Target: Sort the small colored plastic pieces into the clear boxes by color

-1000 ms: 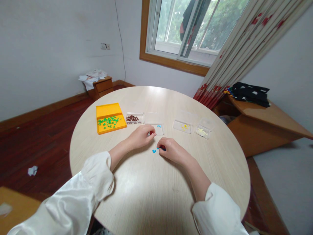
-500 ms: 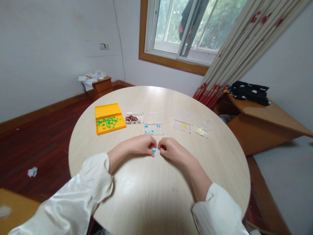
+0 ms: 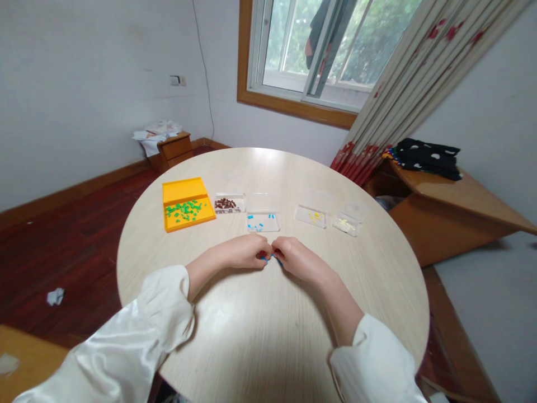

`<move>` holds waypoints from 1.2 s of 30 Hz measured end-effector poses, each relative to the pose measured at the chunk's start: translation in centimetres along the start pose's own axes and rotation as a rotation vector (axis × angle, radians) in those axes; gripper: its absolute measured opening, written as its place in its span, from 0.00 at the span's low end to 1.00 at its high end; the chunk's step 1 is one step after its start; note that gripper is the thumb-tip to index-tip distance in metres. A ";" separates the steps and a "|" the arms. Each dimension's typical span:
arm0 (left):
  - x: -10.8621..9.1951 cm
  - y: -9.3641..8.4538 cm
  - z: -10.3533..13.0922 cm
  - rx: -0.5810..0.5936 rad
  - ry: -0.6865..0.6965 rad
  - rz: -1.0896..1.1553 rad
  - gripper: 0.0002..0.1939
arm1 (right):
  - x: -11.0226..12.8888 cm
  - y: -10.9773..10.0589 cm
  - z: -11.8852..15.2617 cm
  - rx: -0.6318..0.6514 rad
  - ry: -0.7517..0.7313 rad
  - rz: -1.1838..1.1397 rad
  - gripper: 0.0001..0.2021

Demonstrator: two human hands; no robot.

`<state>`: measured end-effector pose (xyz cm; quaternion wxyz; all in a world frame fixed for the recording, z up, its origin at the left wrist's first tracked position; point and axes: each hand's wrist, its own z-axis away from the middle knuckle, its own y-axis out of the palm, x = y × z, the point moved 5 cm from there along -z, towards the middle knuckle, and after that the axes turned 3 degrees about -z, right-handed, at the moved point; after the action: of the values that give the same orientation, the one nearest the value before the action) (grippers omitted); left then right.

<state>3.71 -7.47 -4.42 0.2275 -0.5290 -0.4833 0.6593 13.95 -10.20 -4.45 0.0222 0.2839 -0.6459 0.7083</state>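
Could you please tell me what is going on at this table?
A person has both hands together over the round table, the left hand and right hand fingering small blue pieces; the fingers partly hide them, so the grip is unclear. Just beyond, an open clear box holds more blue pieces. To the left are a yellow box of green pieces and a clear box of brown pieces; to the right, two clear boxes hold yellow pieces and pale yellow pieces.

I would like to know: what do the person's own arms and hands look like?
The left sleeve and the right sleeve are white, loose and creased, the left with a satin shine, and both end before the wrists. Each grip is a bare hand: on the left hand and the right hand no glove, watch or bracelet shows.
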 end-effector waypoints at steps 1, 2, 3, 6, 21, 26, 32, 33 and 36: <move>-0.1 0.0 0.0 0.001 -0.002 -0.005 0.08 | 0.0 0.0 0.0 -0.004 -0.007 -0.005 0.11; -0.2 0.0 0.0 0.004 -0.005 -0.010 0.07 | -0.1 0.1 0.0 -0.010 -0.014 -0.018 0.11; -0.2 0.1 0.0 0.007 -0.009 -0.015 0.07 | -0.2 0.1 0.0 -0.015 -0.020 -0.037 0.11; -0.2 0.1 0.0 0.010 -0.021 -0.030 0.07 | -0.4 -0.2 -0.1 -0.038 -0.023 -0.107 0.10; -0.2 0.3 0.0 0.025 0.018 -0.013 0.09 | -3.1 -2.9 -1.5 -0.899 0.095 -0.518 0.08; -0.1 0.4 0.0 0.015 0.029 -0.011 0.09 | -3.6 -1.8 -2.6 -0.877 0.114 -0.612 0.14; -0.2 0.4 0.0 0.021 0.031 -0.016 0.09 | -4.1 -1.6 -2.5 -0.902 0.070 -0.634 0.17; -0.3 0.4 0.0 0.019 0.032 -0.017 0.09 | -4.1 -1.7 -2.4 -0.901 0.066 -0.622 0.17; -0.4 0.3 0.0 0.008 0.039 -0.016 0.09 | -4.0 -1.9 -2.2 -0.913 0.062 -0.588 0.17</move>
<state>3.87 -7.91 -4.51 0.2445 -0.5371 -0.4804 0.6488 17.24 -6.50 -4.44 0.3596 0.3930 -0.7802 0.3280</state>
